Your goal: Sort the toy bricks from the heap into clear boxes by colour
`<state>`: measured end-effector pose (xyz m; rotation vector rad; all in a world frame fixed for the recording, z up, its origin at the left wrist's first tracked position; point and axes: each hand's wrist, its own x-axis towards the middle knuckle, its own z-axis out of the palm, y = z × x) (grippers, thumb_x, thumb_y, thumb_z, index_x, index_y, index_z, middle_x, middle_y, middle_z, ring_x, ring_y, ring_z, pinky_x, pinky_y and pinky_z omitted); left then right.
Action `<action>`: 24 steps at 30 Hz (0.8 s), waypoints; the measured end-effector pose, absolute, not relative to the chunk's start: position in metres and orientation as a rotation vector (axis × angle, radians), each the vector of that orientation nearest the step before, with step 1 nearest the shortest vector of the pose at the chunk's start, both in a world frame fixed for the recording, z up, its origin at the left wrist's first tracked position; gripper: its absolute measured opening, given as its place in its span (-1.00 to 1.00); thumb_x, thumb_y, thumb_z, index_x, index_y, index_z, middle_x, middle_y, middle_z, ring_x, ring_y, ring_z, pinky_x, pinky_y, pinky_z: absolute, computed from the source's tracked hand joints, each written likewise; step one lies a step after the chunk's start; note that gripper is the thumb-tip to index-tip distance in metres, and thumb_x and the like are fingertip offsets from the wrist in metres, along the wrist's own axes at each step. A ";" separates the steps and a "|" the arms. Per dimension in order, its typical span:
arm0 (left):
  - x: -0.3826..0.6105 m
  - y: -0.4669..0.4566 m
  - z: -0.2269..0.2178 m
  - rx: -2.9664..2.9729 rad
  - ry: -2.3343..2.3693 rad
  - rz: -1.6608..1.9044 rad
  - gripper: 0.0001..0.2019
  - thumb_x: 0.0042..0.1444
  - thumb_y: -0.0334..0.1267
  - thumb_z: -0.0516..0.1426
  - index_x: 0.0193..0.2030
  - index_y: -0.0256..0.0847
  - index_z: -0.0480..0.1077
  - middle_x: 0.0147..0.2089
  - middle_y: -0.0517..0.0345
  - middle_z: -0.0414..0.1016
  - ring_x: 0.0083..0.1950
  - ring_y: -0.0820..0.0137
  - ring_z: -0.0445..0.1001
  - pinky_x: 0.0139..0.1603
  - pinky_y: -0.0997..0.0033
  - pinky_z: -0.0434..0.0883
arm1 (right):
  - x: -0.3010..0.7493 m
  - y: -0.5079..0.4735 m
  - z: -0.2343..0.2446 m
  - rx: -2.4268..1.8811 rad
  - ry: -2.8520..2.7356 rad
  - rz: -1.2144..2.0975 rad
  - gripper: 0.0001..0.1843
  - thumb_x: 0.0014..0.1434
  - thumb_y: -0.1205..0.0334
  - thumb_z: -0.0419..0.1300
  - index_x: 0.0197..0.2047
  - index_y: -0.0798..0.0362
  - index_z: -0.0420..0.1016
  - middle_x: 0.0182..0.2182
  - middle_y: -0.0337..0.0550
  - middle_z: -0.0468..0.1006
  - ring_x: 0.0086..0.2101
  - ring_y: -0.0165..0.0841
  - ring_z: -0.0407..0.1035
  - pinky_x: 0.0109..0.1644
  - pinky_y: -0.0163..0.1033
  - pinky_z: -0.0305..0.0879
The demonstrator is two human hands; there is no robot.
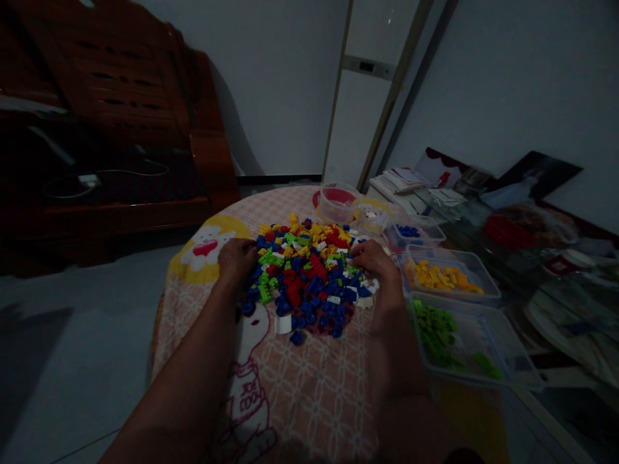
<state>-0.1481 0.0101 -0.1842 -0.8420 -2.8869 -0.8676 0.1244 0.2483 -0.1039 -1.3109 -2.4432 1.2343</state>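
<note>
A heap of toy building bricks (309,270) in blue, red, yellow, green and white lies on the round table's patterned cloth (314,399). At the heap's left edge is my left hand (236,259), its fingers stretched against the bricks and partly in shadow. My right hand (373,259) rests at the opposite edge, thumb and fingers apart beside white and blue bricks. I see no brick held in either hand, though the fingertips are partly hidden. A white brick (283,324) and a blue brick (297,338) lie at the near edge of the heap.
On the right stand clear plastic boxes: one with green bricks (435,332), one with yellow bricks (442,277), one with blue bricks (407,231). A round clear tub (339,205) sits at the table's back. A cluttered glass table (512,258) adjoins; a wooden bench (130,212) is left.
</note>
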 end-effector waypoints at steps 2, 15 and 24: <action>-0.147 0.010 -0.183 -0.852 -2.899 -0.858 -0.53 0.28 -0.17 0.13 0.18 -0.22 0.73 0.24 -0.22 0.71 0.27 -0.11 0.64 0.28 0.01 0.55 | 0.121 0.248 -0.105 -1.324 -2.481 1.159 -0.74 0.10 0.45 0.40 -0.11 0.12 0.74 -0.72 -0.46 0.37 -0.69 -0.43 0.25 -0.53 -0.36 0.15; -0.145 0.011 -0.180 -0.846 -2.944 -0.809 -0.50 0.31 -0.18 0.11 0.25 -0.30 0.69 0.24 -0.26 0.70 0.28 -0.07 0.64 0.28 0.09 0.53 | 0.124 0.252 -0.105 -1.265 -2.219 1.285 -0.80 0.23 0.37 0.31 -0.45 0.06 0.52 -0.71 -0.38 0.43 -0.70 -0.48 0.26 -0.59 -0.41 0.15; -0.146 0.011 -0.180 -0.871 -2.950 -0.806 -0.49 0.31 -0.17 0.11 0.26 -0.27 0.70 0.26 -0.24 0.70 0.29 -0.09 0.64 0.23 0.09 0.54 | 0.119 0.264 -0.110 -1.203 -1.706 1.369 -0.81 0.21 0.42 0.31 -0.42 0.03 0.50 -0.57 -0.20 0.61 -0.51 -0.35 0.58 -0.38 -0.36 0.57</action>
